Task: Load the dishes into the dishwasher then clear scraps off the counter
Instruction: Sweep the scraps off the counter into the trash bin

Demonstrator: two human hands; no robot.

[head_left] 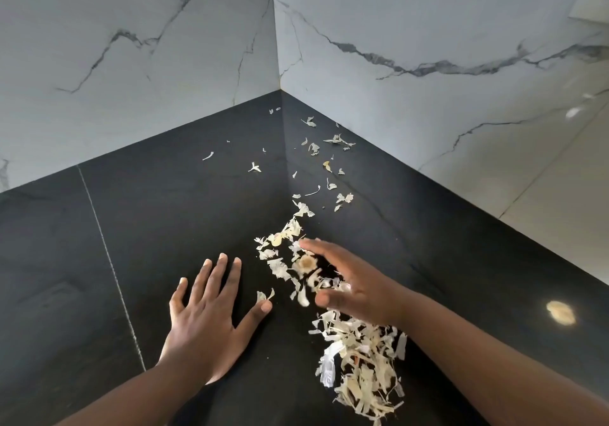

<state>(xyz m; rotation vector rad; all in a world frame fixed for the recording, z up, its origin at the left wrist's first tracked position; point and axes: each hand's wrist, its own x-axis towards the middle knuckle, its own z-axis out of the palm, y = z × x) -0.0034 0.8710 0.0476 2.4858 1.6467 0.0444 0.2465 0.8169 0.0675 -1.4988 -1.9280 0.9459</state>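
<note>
The scraps [359,356] lie on the black counter [171,215] as a long trail running from the far corner, where the two marble wall panels [412,30] meet, toward the near right, so the long axis runs far-to-near with a slight lean to the right. The trail is thin and scattered at the far end, with single flakes well apart, thickens beside the right hand, and ends in a dense heap at the near right, just beneath the right forearm. The right hand [349,280] is the nearer one: it sits on the trail itself, fingers loosely curved and spread, blurred, with flakes against the palm side; whether it grips any of them cannot be told. The left hand [211,313] lies flat on bare counter to the left of the trail, fingers straight and splayed, holding nothing, with one small flake just beside its thumb. Judged from this layout, the far flakes remain to be drawn in along the trail's axis toward the near heap. The scraps are pale cream, papery and curled, resembling dry peel or husk, light enough to scatter. The counter is dark, matte and smooth, with a thin pale seam at left. A bright light reflection [560,312] shows at right.
</note>
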